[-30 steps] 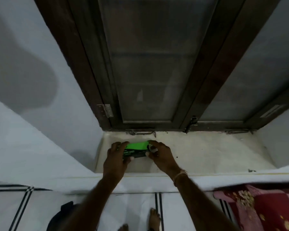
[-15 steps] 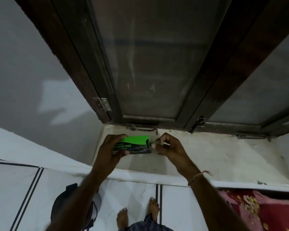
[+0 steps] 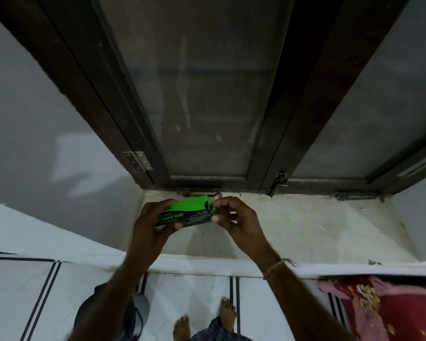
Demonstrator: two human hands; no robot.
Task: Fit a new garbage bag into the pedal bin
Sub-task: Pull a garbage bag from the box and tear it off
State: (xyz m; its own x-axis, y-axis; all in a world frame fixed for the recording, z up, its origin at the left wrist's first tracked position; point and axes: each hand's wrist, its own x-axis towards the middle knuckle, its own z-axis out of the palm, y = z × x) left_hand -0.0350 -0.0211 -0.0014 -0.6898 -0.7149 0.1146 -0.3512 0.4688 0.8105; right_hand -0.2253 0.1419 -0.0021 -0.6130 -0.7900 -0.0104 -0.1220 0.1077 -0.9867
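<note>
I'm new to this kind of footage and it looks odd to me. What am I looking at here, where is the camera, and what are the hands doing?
There is no machine: a person wears a wide-angle camera on the head, so you look forward and down along both arms. The left hand holds a green and black box printed GARBAGE BAGS, gripping its left end. The right hand pinches the flap at the box's right end, which looks partly lifted. Below the box is a pale stone sill under a dark wooden window frame. At the bottom you see the person's bare feet on white floor and a red flowered cloth. No pedal bin is in view.
</note>
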